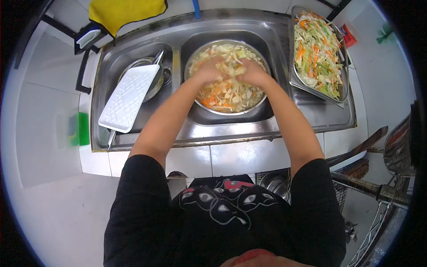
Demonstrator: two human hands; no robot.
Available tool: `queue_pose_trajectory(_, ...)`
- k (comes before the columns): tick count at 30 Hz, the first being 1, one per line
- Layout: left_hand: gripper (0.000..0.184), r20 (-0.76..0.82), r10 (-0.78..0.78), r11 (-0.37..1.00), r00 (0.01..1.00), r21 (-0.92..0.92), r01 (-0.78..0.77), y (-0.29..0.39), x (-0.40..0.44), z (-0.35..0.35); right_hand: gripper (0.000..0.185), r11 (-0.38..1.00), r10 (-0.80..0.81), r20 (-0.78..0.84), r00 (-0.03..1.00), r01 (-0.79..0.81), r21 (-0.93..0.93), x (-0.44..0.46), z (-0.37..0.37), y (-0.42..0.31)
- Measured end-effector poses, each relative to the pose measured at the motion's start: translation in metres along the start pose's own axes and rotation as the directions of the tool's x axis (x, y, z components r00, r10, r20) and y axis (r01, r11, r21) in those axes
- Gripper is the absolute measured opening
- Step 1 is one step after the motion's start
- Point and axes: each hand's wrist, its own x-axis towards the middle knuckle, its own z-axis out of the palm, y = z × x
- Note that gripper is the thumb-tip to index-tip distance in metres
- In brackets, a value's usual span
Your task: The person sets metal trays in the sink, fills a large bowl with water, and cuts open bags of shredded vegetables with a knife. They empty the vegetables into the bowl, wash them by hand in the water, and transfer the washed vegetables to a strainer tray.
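A round metal bowl (231,113) stands in the right sink basin, full of shredded cabbage and carrot (231,95) in what looks like water. Both my hands are in it. My left hand (209,71) is at the bowl's left side and my right hand (252,73) at its right, with wet cabbage between them. The fingers of both are sunk in the vegetables and blurred, so their shape is hidden.
At the right, a metal tray (293,80) heaped with shredded vegetables sits on the drainboard. A white textured tray (130,98) lies across the left basin over a metal pot (155,86). A yellow cloth (126,13) hangs behind, near a blue tube (196,9).
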Motion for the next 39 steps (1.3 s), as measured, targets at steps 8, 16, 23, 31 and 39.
queue_pose_trajectory(8, 0.115, 0.177, -0.135, 0.833, 0.975, 0.553, 0.015, -0.025, -0.025, 0.026, 0.095, 0.923, 0.099, 0.212, 0.972, -0.011, -0.384, -0.023, 0.06, 0.012)
queue_pose_trajectory(16, 0.084, 0.185, -0.109, 0.686, 0.977, 0.725, -0.061, -0.052, 0.009, 0.055, 0.066, 0.868, 0.194, 0.153, 0.969, -0.097, -0.487, 0.0, 0.082, 0.019)
queue_pose_trajectory(23, 0.046, -0.145, 0.0, 0.803, 0.989, 0.59, 0.086, -0.048, 0.005, 0.058, 0.049, 0.902, 0.144, 0.05, 0.988, -0.11, -0.417, 0.008, 0.081, 0.025)
queue_pose_trajectory(31, 0.083, 0.095, -0.119, 0.981, 0.988, 0.162, 0.102, -0.019, 0.011, 0.018, 0.047, 0.986, -0.003, -0.145, 0.989, -0.022, -0.168, 0.008, 0.042, 0.011)
queue_pose_trajectory(39, 0.09, 0.245, -0.121, 0.978, 0.962, -0.137, 0.158, 0.025, -0.01, -0.021, 0.059, 0.974, 0.146, -0.071, 0.987, -0.13, 0.186, 0.0, -0.006, -0.024)
